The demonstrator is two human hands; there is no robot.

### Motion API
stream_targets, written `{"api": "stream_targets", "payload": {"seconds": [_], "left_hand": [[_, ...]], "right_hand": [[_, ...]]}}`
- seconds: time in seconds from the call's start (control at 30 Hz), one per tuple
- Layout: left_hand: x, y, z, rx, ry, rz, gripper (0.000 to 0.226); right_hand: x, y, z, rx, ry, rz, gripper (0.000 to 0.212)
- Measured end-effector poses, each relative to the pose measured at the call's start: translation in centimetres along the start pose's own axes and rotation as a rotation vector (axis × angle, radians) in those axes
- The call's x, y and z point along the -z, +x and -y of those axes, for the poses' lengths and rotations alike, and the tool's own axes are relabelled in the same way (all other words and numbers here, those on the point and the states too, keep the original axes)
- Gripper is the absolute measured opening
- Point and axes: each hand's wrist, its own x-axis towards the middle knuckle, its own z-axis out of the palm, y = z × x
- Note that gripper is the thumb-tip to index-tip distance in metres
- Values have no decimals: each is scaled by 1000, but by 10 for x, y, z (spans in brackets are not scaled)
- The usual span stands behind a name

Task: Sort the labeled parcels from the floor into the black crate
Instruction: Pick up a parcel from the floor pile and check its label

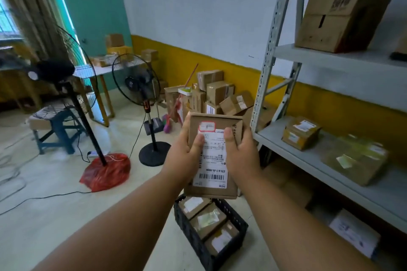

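I hold a flat brown cardboard parcel (229,189) with a white shipping label and a red-bordered sticker up in front of me. My left hand (184,157) grips its left edge, thumb on the label. My right hand (241,152) grips its right edge, thumb also on the label. Directly below the parcel, on the floor, stands the black crate (193,235), holding three labeled parcels (207,220) in a row. A heap of more cardboard parcels (220,97) lies on the floor against the yellow-and-white wall.
A grey metal shelf rack (330,156) with boxes fills the right side. Two standing fans (136,86) and a blue stool (57,130) stand to the left, with a red bag (105,171) at one fan's base. Cables trail over the floor.
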Motion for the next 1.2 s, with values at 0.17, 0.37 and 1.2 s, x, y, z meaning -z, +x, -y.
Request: {"api": "stream_targets", "payload": {"seconds": [0.17,0.37,1.2], "left_hand": [[-34,61,22,14,40,-30,62],[-63,101,63,-27,78,36,69],[-172,295,176,-89,275,896,25]], "right_hand": [[-3,61,-31,-6,-32,-28,24],[-11,92,-79,5,-61,-93,39],[-76,157,-184,-520,-491,-830,35]]}}
